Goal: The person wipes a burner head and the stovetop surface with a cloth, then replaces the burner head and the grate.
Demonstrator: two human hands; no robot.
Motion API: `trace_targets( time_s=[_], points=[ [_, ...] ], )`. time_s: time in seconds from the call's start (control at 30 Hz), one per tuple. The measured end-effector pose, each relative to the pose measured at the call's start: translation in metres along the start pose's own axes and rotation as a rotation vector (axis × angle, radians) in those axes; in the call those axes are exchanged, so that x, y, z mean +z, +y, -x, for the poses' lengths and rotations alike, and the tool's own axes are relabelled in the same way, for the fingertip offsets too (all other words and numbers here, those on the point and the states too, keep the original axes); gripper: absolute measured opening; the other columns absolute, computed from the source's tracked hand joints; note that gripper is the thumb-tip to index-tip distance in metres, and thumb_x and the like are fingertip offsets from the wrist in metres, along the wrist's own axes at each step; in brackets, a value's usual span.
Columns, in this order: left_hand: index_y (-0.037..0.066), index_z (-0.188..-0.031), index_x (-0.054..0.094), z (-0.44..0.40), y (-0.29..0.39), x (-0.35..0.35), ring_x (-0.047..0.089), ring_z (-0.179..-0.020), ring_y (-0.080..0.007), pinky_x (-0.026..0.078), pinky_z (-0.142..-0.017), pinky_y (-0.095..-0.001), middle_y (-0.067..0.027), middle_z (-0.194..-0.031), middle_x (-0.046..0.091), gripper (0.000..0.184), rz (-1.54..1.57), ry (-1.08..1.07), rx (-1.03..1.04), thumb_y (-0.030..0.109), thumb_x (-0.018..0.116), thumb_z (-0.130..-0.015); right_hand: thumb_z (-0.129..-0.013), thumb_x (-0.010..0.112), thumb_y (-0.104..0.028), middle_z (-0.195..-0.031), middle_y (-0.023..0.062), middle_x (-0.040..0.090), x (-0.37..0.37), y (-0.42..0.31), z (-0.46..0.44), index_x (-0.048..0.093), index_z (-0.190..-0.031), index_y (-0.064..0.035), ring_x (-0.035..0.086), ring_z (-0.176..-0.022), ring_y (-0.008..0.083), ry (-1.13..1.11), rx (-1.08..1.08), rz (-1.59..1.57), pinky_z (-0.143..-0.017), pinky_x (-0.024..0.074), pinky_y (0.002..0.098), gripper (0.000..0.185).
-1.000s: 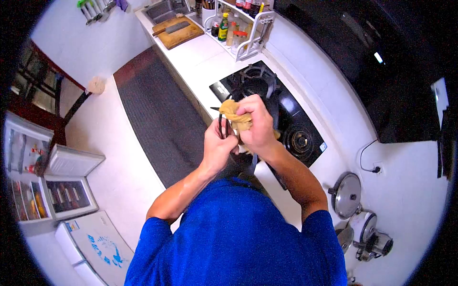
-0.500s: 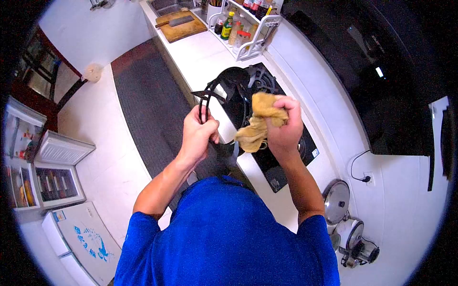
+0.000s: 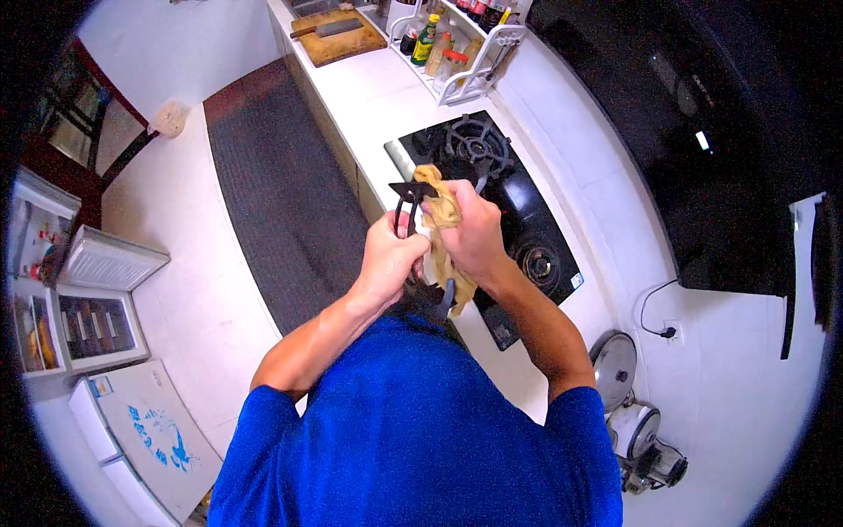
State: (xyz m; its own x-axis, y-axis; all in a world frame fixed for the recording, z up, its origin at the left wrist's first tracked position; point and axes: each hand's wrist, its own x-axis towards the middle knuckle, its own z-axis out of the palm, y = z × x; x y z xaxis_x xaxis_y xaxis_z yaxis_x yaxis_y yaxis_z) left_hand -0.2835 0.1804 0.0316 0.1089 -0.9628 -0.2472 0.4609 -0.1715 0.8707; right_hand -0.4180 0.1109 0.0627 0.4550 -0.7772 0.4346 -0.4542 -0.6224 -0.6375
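Observation:
My left hand (image 3: 390, 252) is closed around a prong of a dark burner grate (image 3: 408, 194), holding it up in front of the counter edge. Wrapped in my right hand (image 3: 475, 230) is a tan cloth (image 3: 443, 206), pressed against the grate beside my left fingers. The cloth's loose end hangs down toward my shirt. Much of the grate is hidden behind the hands and cloth. Past my right hand lies the black gas stove (image 3: 518, 200). One burner carries a grate (image 3: 479, 145); the nearer burner (image 3: 536, 262) has none on it.
A cutting board (image 3: 338, 46) with a cleaver (image 3: 337, 27) lies at the counter's far end. Beside it stands a white rack (image 3: 465, 86) with bottles. Pots and a lid (image 3: 614, 367) are at the right. A dark mat (image 3: 272, 193) covers the floor left of the counter.
My right hand has brought the cloth left and onto the grate. The grate has turned and moved closer to my body, uncovering more of the stove. The view has shifted slightly.

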Motion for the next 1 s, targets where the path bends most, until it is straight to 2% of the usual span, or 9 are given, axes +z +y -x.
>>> trace_targets(
  time_s=[0.27, 0.47, 0.53, 0.6, 0.67, 0.77, 0.8, 0.9, 1.0],
  points=[
    [0.001, -0.091, 0.053, 0.003, -0.002, 0.002, 0.047, -0.048, -0.0118, 0.040, -0.044, -0.0275, -0.0017, -0.067, 0.051, 0.016, 0.023, -0.005, -0.021, -0.002, 0.058, -0.076, -0.086, 0.074, -0.012, -0.085, 0.0168, 0.070, 0.004, -0.001, 0.010, 0.061, -0.103, -0.0005, 0.072, -0.077, 0.0298, 0.018, 0.156, -0.172, -0.067, 0.0550, 0.0362, 0.024],
    [0.002, -0.088, 0.052, -0.003, 0.000, 0.004, 0.047, -0.048, -0.0129, 0.041, -0.045, -0.0285, -0.0023, -0.065, 0.049, 0.011, -0.002, 0.010, -0.050, 0.000, 0.057, -0.078, -0.070, 0.064, 0.006, -0.109, 0.0217, 0.066, -0.024, 0.003, 0.007, 0.063, -0.112, 0.0013, 0.065, -0.106, 0.0375, -0.126, -0.086, 0.255, -0.087, 0.0528, 0.0391, 0.043],
    [0.001, -0.090, 0.052, -0.013, 0.006, -0.009, 0.048, -0.048, -0.0142, 0.042, -0.045, -0.0289, -0.0030, -0.064, 0.049, 0.010, 0.103, 0.036, -0.072, 0.003, 0.056, -0.081, -0.079, 0.066, 0.002, -0.107, 0.0189, 0.069, -0.045, 0.005, 0.006, 0.063, -0.115, 0.0009, 0.069, -0.099, 0.0299, 0.001, -0.129, 0.338, -0.085, 0.0541, 0.0356, 0.035],
    [0.004, -0.090, 0.050, -0.022, 0.018, -0.027, 0.046, -0.049, -0.0131, 0.041, -0.046, -0.0293, -0.0036, -0.066, 0.048, 0.009, 0.160, 0.025, -0.053, 0.004, 0.055, -0.084, -0.088, 0.067, -0.004, -0.104, 0.0142, 0.071, -0.075, -0.016, 0.007, 0.063, -0.115, 0.0004, 0.070, -0.091, 0.0203, 0.025, 0.331, 0.051, -0.082, 0.0547, 0.0322, 0.027],
    [0.006, -0.088, 0.049, -0.023, 0.032, -0.031, 0.045, -0.050, -0.0123, 0.041, -0.047, -0.0290, -0.0021, -0.068, 0.046, 0.008, 0.206, 0.030, 0.033, 0.005, 0.056, -0.084, -0.094, 0.068, -0.009, -0.102, 0.0097, 0.071, -0.092, -0.014, 0.016, 0.063, -0.117, 0.0003, 0.068, -0.087, 0.0155, 0.213, 0.317, 0.035, -0.080, 0.0548, 0.0301, 0.024],
    [0.006, -0.087, 0.049, -0.027, 0.036, -0.021, 0.047, -0.049, -0.0125, 0.043, -0.046, -0.0289, -0.0012, -0.068, 0.047, 0.010, 0.210, 0.080, 0.153, 0.002, 0.057, -0.083, -0.104, 0.053, -0.027, -0.114, 0.0103, 0.066, -0.080, -0.010, 0.030, 0.056, -0.128, -0.0008, 0.064, -0.099, 0.0166, 0.291, 0.460, -0.517, -0.084, 0.0534, 0.0320, 0.035],
    [0.004, -0.087, 0.050, -0.029, 0.036, -0.014, 0.048, -0.046, -0.0128, 0.045, -0.045, -0.0291, -0.0016, -0.065, 0.049, 0.011, 0.229, 0.127, 0.230, -0.001, 0.057, -0.080, -0.107, 0.046, -0.032, -0.118, 0.0106, 0.061, -0.061, -0.012, 0.036, 0.054, -0.128, -0.0007, 0.061, -0.100, 0.0174, 0.224, 0.431, -0.419, -0.088, 0.0519, 0.0355, 0.039],
    [0.004, -0.089, 0.048, -0.030, 0.027, 0.007, 0.050, -0.048, -0.0123, 0.046, -0.045, -0.0284, -0.0029, -0.070, 0.051, 0.015, 0.211, 0.210, 0.339, -0.003, 0.059, -0.081, -0.097, 0.058, -0.014, -0.116, 0.0205, 0.051, -0.004, -0.010, 0.037, 0.051, -0.127, 0.0024, 0.058, -0.105, 0.0342, -0.012, 0.247, -0.102, -0.094, 0.0466, 0.0396, 0.035],
    [0.004, -0.089, 0.047, -0.029, 0.023, 0.012, 0.050, -0.050, -0.0109, 0.045, -0.045, -0.0265, -0.0025, -0.070, 0.051, 0.016, 0.162, 0.238, 0.405, -0.002, 0.059, -0.081, -0.091, 0.061, -0.006, -0.117, 0.0223, 0.055, 0.001, -0.002, 0.043, 0.053, -0.127, 0.0023, 0.059, -0.108, 0.0367, 0.030, 0.245, -0.179, -0.093, 0.0478, 0.0399, 0.038]
  ],
)
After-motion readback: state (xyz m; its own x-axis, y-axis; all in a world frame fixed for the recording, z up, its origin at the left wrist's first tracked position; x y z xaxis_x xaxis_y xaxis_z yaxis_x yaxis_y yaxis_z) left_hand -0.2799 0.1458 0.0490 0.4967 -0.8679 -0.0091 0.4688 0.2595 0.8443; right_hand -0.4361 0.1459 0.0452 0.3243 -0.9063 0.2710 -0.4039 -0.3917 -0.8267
